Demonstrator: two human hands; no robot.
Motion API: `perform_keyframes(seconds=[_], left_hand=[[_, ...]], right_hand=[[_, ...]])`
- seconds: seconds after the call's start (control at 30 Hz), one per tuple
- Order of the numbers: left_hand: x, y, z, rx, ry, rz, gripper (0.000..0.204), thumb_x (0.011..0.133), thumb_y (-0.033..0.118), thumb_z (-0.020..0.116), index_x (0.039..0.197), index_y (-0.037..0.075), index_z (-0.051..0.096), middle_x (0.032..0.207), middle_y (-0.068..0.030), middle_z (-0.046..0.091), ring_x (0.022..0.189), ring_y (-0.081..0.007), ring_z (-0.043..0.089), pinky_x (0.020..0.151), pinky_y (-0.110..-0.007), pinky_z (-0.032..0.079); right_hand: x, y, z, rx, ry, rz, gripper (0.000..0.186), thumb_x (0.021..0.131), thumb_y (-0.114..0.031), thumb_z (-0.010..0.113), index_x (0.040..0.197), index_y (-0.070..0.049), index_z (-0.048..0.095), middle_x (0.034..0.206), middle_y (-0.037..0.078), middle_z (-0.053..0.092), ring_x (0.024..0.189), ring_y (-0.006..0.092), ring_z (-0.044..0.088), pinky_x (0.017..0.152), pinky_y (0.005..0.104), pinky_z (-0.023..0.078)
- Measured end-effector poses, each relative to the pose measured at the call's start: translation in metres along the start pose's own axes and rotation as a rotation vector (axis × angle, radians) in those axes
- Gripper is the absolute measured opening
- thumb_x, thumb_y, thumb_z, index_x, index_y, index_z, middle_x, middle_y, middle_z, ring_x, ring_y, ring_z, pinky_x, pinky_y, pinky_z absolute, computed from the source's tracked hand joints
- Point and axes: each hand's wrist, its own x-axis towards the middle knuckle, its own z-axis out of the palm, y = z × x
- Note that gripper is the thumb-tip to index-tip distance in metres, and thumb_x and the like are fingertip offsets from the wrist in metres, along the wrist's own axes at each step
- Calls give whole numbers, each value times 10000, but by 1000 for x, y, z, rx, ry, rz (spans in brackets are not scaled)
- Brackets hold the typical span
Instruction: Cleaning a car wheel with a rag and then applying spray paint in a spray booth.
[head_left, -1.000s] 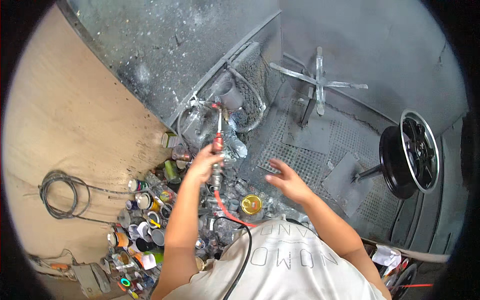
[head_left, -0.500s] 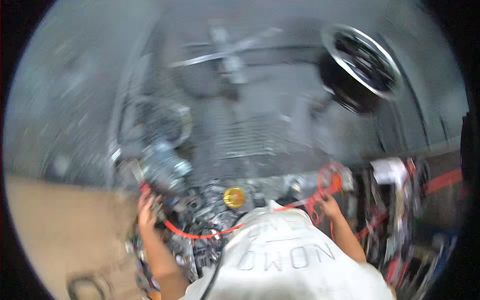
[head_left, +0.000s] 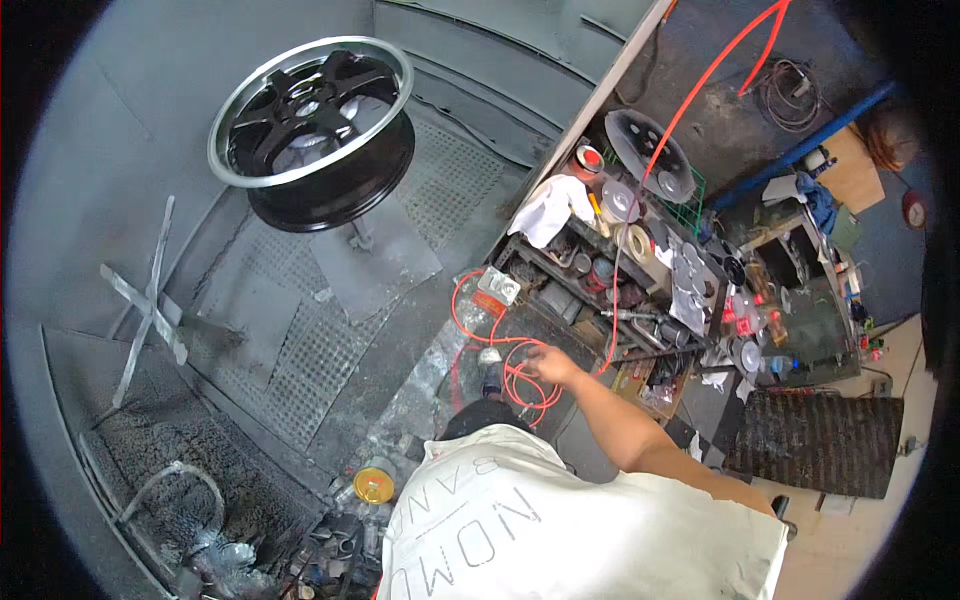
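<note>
My right hand (head_left: 545,365) is closed on loops of a thin red air hose (head_left: 614,325), which hang in a loose coil below it. From there the hose climbs across the shelf to the upper right. My left hand is out of sight. At the upper left, a black spoked wheel rim (head_left: 335,205) with a bright silver lip sits tilted on a stand. A small silver-and-orange box (head_left: 499,287) is on the floor close beyond the hand. White cloth clothing (head_left: 560,530) covers my body at the lower edge.
To the right stands a cluttered shelf (head_left: 655,270) with cans, tape rolls and a white cloth (head_left: 548,212). A metal cross stand (head_left: 150,310) is at the left. Near a gold-coloured can (head_left: 373,486) lie jumbled parts. Bottles (head_left: 745,315) crowd a bench farther right.
The view has swung to the right, bringing the shelf and bench into sight. My left hand, earlier holding a tool on the red hose, has left the picture. My right hand stays at the hose coil.
</note>
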Motion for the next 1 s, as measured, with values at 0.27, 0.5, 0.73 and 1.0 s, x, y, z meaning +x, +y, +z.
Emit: perform_keyframes(seconds=[0.27, 0.5, 0.73, 1.0], left_hand=[[-83, 166, 66, 213, -571, 339, 334, 994, 150, 652, 1260, -50, 629, 1274, -200, 650, 1193, -336, 603, 1055, -452, 458], [-285, 409, 113, -345, -1720, 832, 330, 763, 48, 751, 1091, 56, 715, 1272, -162, 657, 1189, -373, 629, 1014, -455, 517], [-341, 524, 95, -590, -1947, 897, 308, 876, 158, 737, 1178, 105, 702, 1292, -82, 661, 1167, -314, 636, 992, -447, 510], [-376, 625, 71, -928, -1830, 726, 651, 820, 240, 847, 1384, 52, 582, 1331, -161, 646, 1296, -355, 579, 1090, -438, 457]], right_hand=[[190, -76, -183, 500, 418, -63, 575, 887, -224, 740, 1385, -71, 496, 864, 78, 676, 774, 222, 684, 692, 392, 569], [266, -118, -250, -472, 704, -289, 614, 773, -282, 813, 1353, -182, 638, 1366, 223, 545, 1237, 426, 537, 1081, 502, 446], [193, -136, -292, -250, 885, -634, 283, 965, -157, 605, 1154, 33, 697, 1088, 250, 713, 1020, 465, 657, 933, 516, 497], [-36, -224, -243, 354, -122, -680, 162, 873, 14, 682, 1033, 16, 705, 941, 112, 726, 914, 160, 676, 778, 356, 528]])
